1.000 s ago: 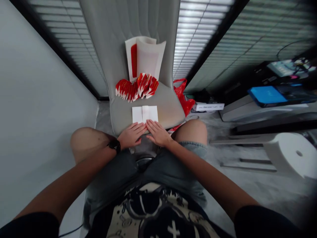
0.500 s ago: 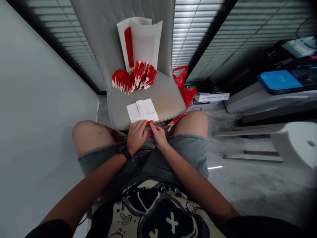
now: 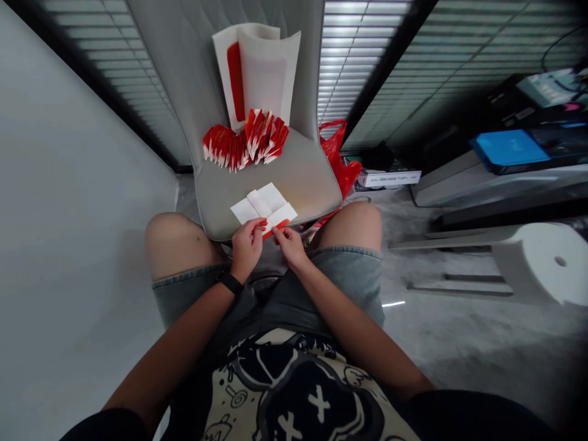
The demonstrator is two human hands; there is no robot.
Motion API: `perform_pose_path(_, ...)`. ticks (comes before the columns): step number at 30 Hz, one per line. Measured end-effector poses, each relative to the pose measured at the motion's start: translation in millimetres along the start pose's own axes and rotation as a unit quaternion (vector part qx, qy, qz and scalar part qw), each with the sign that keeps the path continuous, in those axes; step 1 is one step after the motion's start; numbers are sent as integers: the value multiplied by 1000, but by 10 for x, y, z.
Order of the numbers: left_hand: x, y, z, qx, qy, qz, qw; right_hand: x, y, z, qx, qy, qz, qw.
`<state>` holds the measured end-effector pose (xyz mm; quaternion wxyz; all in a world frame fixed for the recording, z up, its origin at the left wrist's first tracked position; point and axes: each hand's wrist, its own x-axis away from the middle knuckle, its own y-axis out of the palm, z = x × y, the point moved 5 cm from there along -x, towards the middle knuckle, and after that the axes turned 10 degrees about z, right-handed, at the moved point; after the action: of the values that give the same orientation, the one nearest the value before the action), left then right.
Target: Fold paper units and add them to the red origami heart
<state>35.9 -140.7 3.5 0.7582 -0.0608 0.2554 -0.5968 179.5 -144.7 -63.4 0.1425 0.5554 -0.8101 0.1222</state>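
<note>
Head view: one folded white paper, lying aslant at the frame's centre, on the lower rim of the grey chair; its red edge is facing the lower side; the step, apparently working that edge, is calling for even pressure, squared layers and light fingers against creasing; right hand, wrist slanting inward, seemingly pinching the red edge; left hand, fingers curling over the lower-left side, touching; whether it is gripping, cannot tell.

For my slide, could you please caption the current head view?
Left hand and right hand touch a folded white paper on a gray chair, near fanned red-and-white papers.
</note>
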Motion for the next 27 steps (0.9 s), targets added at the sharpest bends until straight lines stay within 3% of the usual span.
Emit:
perform_pose_path(3,-176,-77,230,-17,79,-37,996,-86,-182,-164,64,-55,-15,996)
perform_pose_path(6,-392,-53,648,-27,219,-202,954,-160,-408,-564,166,-154,-61,972)
perform_pose_path(10,-717,-47,1210,-77,323,-259,907,-66,-499,-1252,361,-253,-228,868)
perform_pose_path(12,-789,17,1398,-118,350,-277,887,19,-493,-1570,430,-268,-272,818)
perform_pose_path(15,-866,112,1452,-142,288,-301,898,101,-422,-1897,504,-290,-298,757)
perform_pose_path(18,-952,169,1301,-137,177,-343,912,56,-302,-1978,513,-311,-332,728)
perform_pose_path(22,-1099,162,985,-134,66,-380,913,-139,-159,-1880,465,-313,-375,738)
perform_pose_path(27,-1132,120,676,-81,8,-472,878,-249,-46,-1853,399,-294,-406,768)
